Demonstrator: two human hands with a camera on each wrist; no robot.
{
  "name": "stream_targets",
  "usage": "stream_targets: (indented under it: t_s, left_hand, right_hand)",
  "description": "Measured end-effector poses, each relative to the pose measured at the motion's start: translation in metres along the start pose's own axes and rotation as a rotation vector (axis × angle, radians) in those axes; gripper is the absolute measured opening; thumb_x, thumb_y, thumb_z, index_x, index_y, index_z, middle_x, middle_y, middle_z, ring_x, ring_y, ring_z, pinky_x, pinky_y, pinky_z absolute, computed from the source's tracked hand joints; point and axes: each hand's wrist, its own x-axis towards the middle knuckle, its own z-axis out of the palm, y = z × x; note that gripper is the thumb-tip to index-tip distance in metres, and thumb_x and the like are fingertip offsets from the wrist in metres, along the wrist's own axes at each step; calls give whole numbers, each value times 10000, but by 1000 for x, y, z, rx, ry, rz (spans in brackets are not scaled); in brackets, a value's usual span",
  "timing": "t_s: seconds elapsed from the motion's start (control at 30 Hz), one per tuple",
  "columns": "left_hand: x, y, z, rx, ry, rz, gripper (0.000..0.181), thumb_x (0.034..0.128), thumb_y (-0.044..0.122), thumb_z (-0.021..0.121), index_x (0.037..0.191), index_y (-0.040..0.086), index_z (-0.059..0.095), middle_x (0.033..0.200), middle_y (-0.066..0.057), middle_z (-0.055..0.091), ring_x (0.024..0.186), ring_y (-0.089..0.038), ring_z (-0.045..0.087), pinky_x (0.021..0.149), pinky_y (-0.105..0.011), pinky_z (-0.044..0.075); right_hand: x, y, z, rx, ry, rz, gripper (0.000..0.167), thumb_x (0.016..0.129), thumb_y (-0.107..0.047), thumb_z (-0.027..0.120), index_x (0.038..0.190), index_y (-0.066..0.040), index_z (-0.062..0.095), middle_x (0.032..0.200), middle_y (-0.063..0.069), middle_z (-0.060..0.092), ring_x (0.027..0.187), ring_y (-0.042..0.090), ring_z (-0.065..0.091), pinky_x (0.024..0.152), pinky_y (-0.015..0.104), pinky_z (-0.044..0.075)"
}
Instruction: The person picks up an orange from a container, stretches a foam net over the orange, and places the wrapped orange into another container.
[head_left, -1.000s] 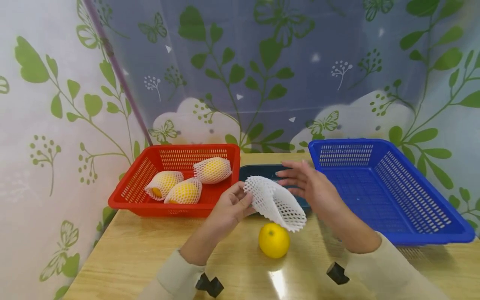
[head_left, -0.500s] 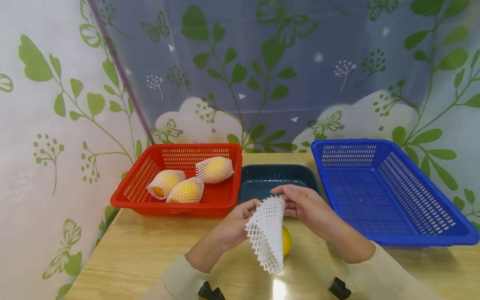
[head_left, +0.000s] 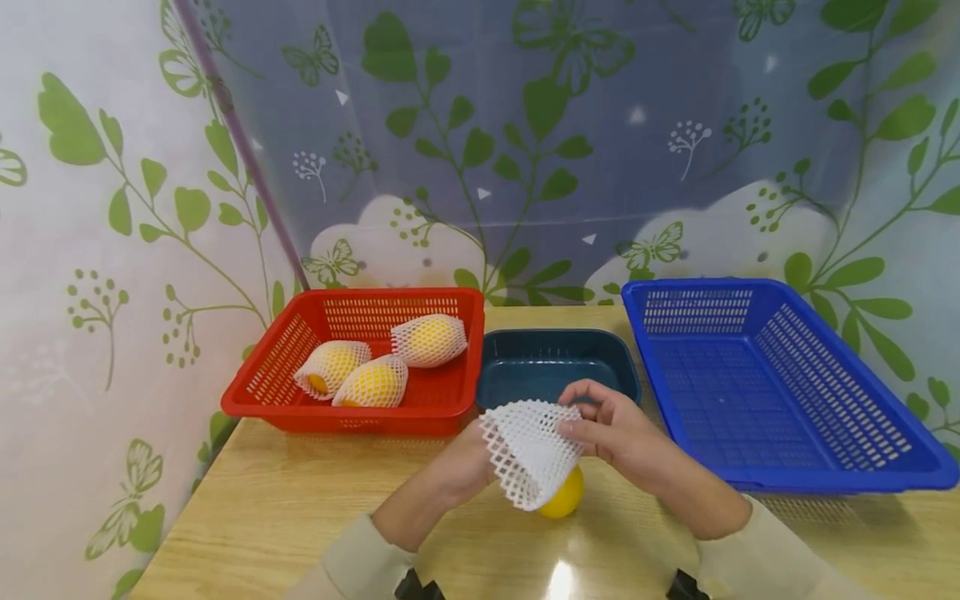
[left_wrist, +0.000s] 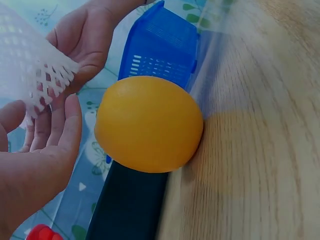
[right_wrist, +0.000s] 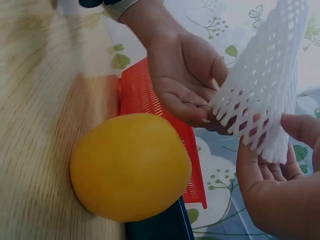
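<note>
A white foam fruit net (head_left: 532, 446) hangs between my two hands, folded and flattened, above the table. My right hand (head_left: 622, 437) pinches its right edge, thumb on top. My left hand (head_left: 461, 467) holds the net from the left; in the head view the net hides its fingertips, while in the left wrist view the net's edge lies between its thumb (left_wrist: 11, 116) and fingers. Behind and below the net a bare round yellow fruit (head_left: 566, 493) stands on the table, partly covered by it in the head view and touched by neither hand.
A red basket (head_left: 352, 421) at left holds 3 yellow fruits in white foam nets (head_left: 429, 340). A dark teal tray (head_left: 558, 337) sits at the back middle. On the right stands a large blue basket (head_left: 750, 400). Patterned curtains hang behind the wooden table (head_left: 262, 508).
My right hand, apart from the net a second ago, came in and now pinches it. The net turned and its hanging end rose over the last half second. The fruit stayed on the table.
</note>
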Motion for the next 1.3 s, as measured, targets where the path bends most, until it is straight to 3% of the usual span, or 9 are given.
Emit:
stream_targets:
  t_s: [0.17,0.27,0.33,0.53,0.73,1.0,1.2,1.3]
  left_hand:
    - [2,4,2,-45,20,-30,497,980,33,499,1444,30,317,1214,2,606,1049,-106,590,926,-273,500]
    - [1,7,2,-61,-23,-51,688,952,-25,522,1526,137,179,1417,-103,482,1174,-184,555,987,-349,477]
    - [1,9,1,-51,-60,-60,705,953,-22,529,1539,143,173,1494,-142,396,1239,-230,514,1012,-384,456]
    - [0,10,0,-1,-99,-72,460,941,15,539,1380,-14,406,1411,-135,444,1165,-219,500,945,-282,494]
    - [-1,5,0,56,-71,-77,527,913,-32,555,1413,-33,389,1410,-157,440,1124,-224,558,904,-282,520]
    - [-4,-3,1,167,-45,-80,614,874,-125,597,1437,-25,371,1321,-156,516,1035,-216,608,864,-298,543]
    - [-10,-5,1,230,-20,-99,546,842,-139,611,1346,-64,418,1154,-149,587,898,-179,627,752,-282,560]
    - [-11,-7,1,257,-12,-106,525,843,-136,619,1324,-72,419,1164,-134,560,873,-178,626,750,-291,564]
  right_hand:
    - [-1,3,2,-34,63,32,221,925,-46,642,1038,-100,459,916,51,578,822,157,594,704,260,561]
    - [-2,5,2,-36,86,42,237,936,-41,624,1028,-114,417,900,47,553,819,165,582,694,261,556]
    - [-2,8,1,-40,93,39,194,947,-16,587,1003,-119,432,888,40,534,810,156,574,691,257,552]
    - [-5,15,-4,-40,88,41,164,948,5,499,960,-125,599,962,10,587,850,136,588,763,275,558]
    - [-8,22,-8,-50,85,73,118,934,-23,530,1023,-70,592,992,24,607,860,142,594,753,272,554]
    - [-13,29,-9,-241,139,96,260,841,20,561,1100,46,571,1013,96,594,788,145,553,636,255,517]
    - [-16,37,-11,-318,139,79,284,800,66,541,1084,90,553,1009,126,596,847,182,593,635,313,555]
    - [-18,43,-13,-325,137,73,279,803,74,547,1081,93,544,980,117,585,834,188,590,622,305,550]
